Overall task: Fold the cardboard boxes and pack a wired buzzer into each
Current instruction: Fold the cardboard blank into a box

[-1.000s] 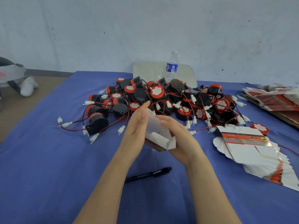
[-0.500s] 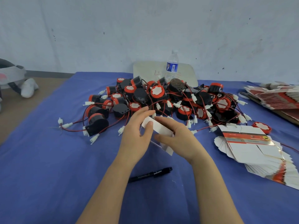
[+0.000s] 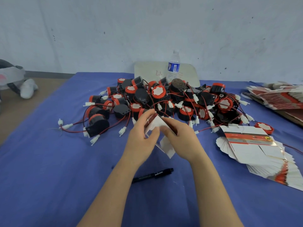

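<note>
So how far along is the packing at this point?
Done: no finished box shows anywhere. In hand: the left hand and right hand grip one half-folded box, with no buzzer in it that I can see. To do: the whole pile of buzzers and the stack of flat boxes beside it.

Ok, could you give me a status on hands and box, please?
Left hand and right hand grip one cardboard box, part-folded. Buzzer pile behind it. Nothing blocking.

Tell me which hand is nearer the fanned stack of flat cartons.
Right. The right hand is left of the stack, not touching; the left hand is farther left, across the box both hold.
</note>
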`<state>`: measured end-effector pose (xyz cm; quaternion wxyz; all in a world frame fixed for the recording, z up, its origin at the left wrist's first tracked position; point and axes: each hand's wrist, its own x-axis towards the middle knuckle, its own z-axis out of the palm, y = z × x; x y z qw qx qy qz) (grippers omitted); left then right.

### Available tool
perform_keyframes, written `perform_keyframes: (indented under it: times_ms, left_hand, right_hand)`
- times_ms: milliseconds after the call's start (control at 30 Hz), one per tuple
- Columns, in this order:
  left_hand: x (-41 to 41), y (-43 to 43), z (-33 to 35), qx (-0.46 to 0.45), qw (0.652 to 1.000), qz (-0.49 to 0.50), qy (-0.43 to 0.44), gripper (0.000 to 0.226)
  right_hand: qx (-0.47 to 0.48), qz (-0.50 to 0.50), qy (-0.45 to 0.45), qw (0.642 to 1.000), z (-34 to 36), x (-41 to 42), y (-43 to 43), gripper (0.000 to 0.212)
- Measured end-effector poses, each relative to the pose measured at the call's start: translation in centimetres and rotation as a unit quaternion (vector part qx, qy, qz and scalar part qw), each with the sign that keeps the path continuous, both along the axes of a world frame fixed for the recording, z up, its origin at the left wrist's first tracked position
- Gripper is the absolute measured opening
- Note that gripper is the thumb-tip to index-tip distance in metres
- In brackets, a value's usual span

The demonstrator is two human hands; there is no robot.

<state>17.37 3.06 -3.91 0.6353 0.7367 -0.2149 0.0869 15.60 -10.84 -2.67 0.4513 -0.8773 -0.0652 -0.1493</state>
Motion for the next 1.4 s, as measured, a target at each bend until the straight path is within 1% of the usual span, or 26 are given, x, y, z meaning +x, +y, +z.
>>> perform_keyframes:
  times_ms: [67,167,200,267,300,333,367,433,500,533,633,667,700,767,833,900,967,1067,1100,1233,1333,1400]
  left_hand:
    - [0.1,-0.2,-0.1,-0.011,0.999,0.007,0.030,0.047]
    - [-0.1,-0.6,-0.1,-0.046,0.997,-0.014,0.068,0.037]
    - [-0.2,-0.8,0.0,-0.045,0.996,-0.018,0.073,0.045]
    - [-0.6,-0.9,0.2,-0.038,0.996,-0.030,0.075,0.077]
    - [-0.6,-1.0,0.2,-0.041,0.995,-0.041,0.080,0.087]
    - [-0.6,-1.0,0.2,-0.050,0.994,-0.053,0.082,0.091]
    - [-0.6,-0.9,0.2,-0.063,0.993,-0.061,0.078,0.089]
    - [-0.6,-0.7,0.3,-0.088,0.992,-0.060,0.063,0.072]
    - [-0.6,-0.6,0.5,-0.110,0.990,-0.051,0.070,0.056]
    - [-0.6,-0.5,0.5,-0.121,0.988,-0.050,0.080,0.056]
    - [-0.4,-0.7,0.3,-0.124,0.987,-0.029,0.093,0.082]
    - [-0.5,-0.9,0.2,-0.105,0.991,-0.018,0.082,0.086]
    - [-0.7,-1.1,0.2,-0.075,0.995,-0.010,0.058,0.086]
    - [-1.0,-1.6,-0.1,-0.012,1.000,-0.004,0.001,0.081]
    - [-1.2,-1.9,-0.4,0.018,1.000,-0.006,-0.025,0.079]
    - [-1.2,-2.0,-0.4,0.022,0.999,-0.006,-0.026,0.079]
    - [-1.1,-1.8,-0.4,0.013,1.000,-0.005,-0.020,0.075]
    - [-0.6,-1.2,-0.4,-0.024,1.000,-0.005,0.002,0.063]
    - [-0.4,-0.9,-0.4,-0.039,0.999,-0.010,0.019,0.060]
    - [0.4,0.0,-0.5,-0.083,0.992,-0.033,0.092,0.055]
    - [1.1,0.7,-0.6,-0.139,0.978,-0.054,0.147,0.047]
    - [1.3,1.0,-0.5,-0.163,0.968,-0.072,0.176,0.045]
  right_hand:
    - [-0.010,-0.038,-0.018,0.999,-0.4,0.3,0.1,0.021]
    - [-0.019,-0.085,-0.045,0.995,-1.0,0.7,0.7,0.018]
    - [-0.016,-0.095,-0.051,0.994,-1.1,0.7,0.9,0.016]
    - [0.005,-0.104,-0.064,0.993,-1.1,0.6,1.2,0.018]
    - [0.017,-0.104,-0.068,0.992,-1.0,0.6,1.2,0.019]
    - [0.026,-0.100,-0.068,0.992,-0.9,0.5,1.2,0.021]
    - [0.034,-0.091,-0.066,0.993,-0.8,0.4,1.2,0.024]
    - [0.045,-0.063,-0.052,0.996,-0.6,0.4,1.3,0.028]
    - [0.064,-0.034,-0.029,0.997,-0.6,0.4,1.4,0.020]
    - [0.066,-0.023,-0.020,0.997,-0.6,0.4,1.4,0.014]
    - [0.046,-0.013,0.002,0.999,-0.8,0.4,1.5,0.005]
    - [0.035,-0.021,0.004,0.999,-0.9,0.4,1.5,0.010]
    - [0.028,-0.034,0.006,0.999,-1.0,0.4,1.5,0.021]
    - [0.060,-0.067,0.007,0.996,-1.1,0.2,1.6,0.037]
    - [0.100,-0.094,-0.004,0.991,-1.1,0.1,1.7,0.042]
    - [0.113,-0.095,-0.003,0.989,-1.1,0.1,1.8,0.048]
    - [0.119,-0.067,0.017,0.991,-1.1,0.2,1.8,0.058]
    - [0.082,-0.020,0.040,0.996,-1.0,0.3,1.5,0.065]
    - [0.077,-0.008,0.040,0.996,-0.9,0.3,1.4,0.064]
    - [0.076,0.026,0.030,0.996,-0.7,0.0,1.2,0.046]
    - [0.104,0.045,0.036,0.993,-0.7,0.1,1.0,0.042]
    - [0.099,0.043,0.035,0.994,-0.7,0.2,1.1,0.041]
